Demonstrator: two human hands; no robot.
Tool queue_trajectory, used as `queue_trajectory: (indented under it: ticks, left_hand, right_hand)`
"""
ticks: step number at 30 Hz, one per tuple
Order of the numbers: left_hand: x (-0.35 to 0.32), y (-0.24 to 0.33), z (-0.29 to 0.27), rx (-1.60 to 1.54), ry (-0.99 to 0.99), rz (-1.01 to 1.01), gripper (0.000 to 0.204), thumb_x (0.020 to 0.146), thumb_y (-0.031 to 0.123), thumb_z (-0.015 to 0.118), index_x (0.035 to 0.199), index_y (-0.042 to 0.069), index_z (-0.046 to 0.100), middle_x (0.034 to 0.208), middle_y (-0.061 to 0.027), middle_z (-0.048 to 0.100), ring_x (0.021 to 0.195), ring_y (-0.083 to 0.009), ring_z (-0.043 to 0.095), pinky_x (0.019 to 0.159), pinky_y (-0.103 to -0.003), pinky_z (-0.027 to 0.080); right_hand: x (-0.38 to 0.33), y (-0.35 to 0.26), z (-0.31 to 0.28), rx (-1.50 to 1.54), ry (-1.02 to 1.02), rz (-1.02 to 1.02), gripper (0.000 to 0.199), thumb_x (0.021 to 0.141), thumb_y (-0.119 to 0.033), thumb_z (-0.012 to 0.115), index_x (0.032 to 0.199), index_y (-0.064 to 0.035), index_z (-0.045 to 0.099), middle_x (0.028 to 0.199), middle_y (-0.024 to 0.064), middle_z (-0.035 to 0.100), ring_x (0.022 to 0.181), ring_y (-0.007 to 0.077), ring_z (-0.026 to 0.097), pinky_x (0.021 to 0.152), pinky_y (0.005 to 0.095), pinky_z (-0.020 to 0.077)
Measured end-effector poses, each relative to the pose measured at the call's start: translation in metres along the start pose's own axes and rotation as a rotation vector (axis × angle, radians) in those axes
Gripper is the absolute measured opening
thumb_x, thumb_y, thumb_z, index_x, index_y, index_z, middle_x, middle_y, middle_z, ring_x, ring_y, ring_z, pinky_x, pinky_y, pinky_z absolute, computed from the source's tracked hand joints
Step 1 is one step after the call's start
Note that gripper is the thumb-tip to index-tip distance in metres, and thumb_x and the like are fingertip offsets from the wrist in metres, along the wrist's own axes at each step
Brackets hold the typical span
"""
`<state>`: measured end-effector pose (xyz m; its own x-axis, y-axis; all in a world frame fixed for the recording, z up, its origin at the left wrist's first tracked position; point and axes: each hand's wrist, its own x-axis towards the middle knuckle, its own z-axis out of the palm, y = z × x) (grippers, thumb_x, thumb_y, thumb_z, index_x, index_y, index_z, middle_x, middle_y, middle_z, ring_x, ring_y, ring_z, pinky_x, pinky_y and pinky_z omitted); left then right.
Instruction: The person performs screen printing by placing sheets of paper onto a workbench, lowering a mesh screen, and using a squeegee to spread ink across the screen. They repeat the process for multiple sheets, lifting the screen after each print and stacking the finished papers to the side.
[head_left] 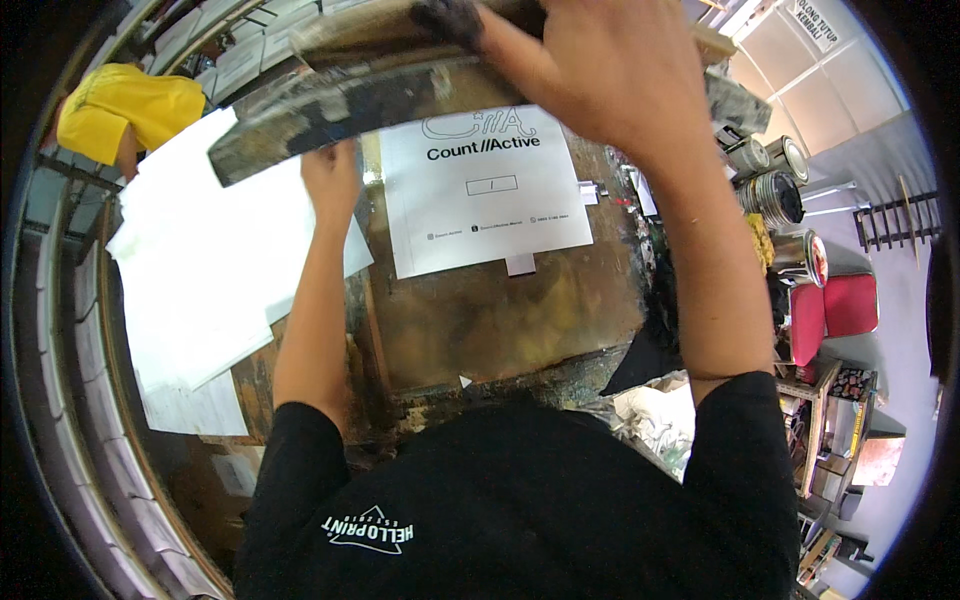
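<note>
A wooden frame (pixel 330 115), dark and ink-stained, is tilted up across the top of the view. My right hand (pixel 610 70) grips it from above, thumb stretched along the wood and darkened at the tip; its other fingers run out of view. Below the frame a white sheet (pixel 490 215) with black print lies on a brown, stained board (pixel 520 330). Small tabs (pixel 521 265) show at the sheet's lower and right edges. My left hand (pixel 330 175) reaches under the frame beside a loose pile of white sheets (pixel 200 290); the frame hides its fingers.
Paint cans (pixel 800 256) line the right side, near a red chair (pixel 850 303). Crumpled white cloth (pixel 658 415) lies by my right elbow, next to black cloth (pixel 645 360). A person in a yellow shirt (pixel 130 108) bends at the far left, by long racks (pixel 125 470).
</note>
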<state>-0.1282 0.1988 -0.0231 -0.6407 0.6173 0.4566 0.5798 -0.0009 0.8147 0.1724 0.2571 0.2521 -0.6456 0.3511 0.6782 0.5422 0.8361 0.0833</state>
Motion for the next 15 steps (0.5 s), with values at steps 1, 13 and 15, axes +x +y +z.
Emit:
queue_trajectory:
  ticks: [1, 13, 15]
  left_hand:
    - [0.016, -0.012, 0.019, 0.157, -0.079, 0.068, 0.038, 0.102, 0.031, 0.070, 0.107, -0.007, 0.075, 0.111, -0.0239, 0.070, 0.084, -0.0393, 0.068, 0.086, -0.047, 0.055]
    - [0.078, -0.056, 0.086, 0.397, -0.222, 0.485, 0.028, 0.102, 0.031, 0.074, 0.108, 0.005, 0.082, 0.093, -0.0151, 0.073, 0.084, -0.0272, 0.068, 0.079, -0.042, 0.055]
    - [0.075, -0.042, 0.055, 0.194, -0.187, 0.309, 0.028, 0.103, 0.029, 0.073, 0.106, 0.002, 0.080, 0.081, -0.0123, 0.071, 0.072, -0.0205, 0.064, 0.070, -0.037, 0.052]
  right_hand:
    - [0.017, -0.006, -0.010, 0.008, -0.005, 0.002, 0.067, 0.110, -0.058, 0.043, 0.074, -0.0065, 0.064, 0.063, 0.0039, 0.057, 0.057, 0.0157, 0.052, 0.053, 0.0330, 0.0479]
    - [0.059, -0.006, -0.021, 0.013, -0.239, 0.192, 0.070, 0.109, -0.060, 0.042, 0.075, -0.0050, 0.068, 0.062, 0.0045, 0.058, 0.056, 0.0156, 0.053, 0.053, 0.0320, 0.0469]
    - [0.058, -0.006, -0.024, 0.022, -0.231, 0.193, 0.070, 0.109, -0.060, 0.043, 0.076, -0.0047, 0.068, 0.062, 0.0044, 0.058, 0.055, 0.0155, 0.053, 0.052, 0.0319, 0.0464]
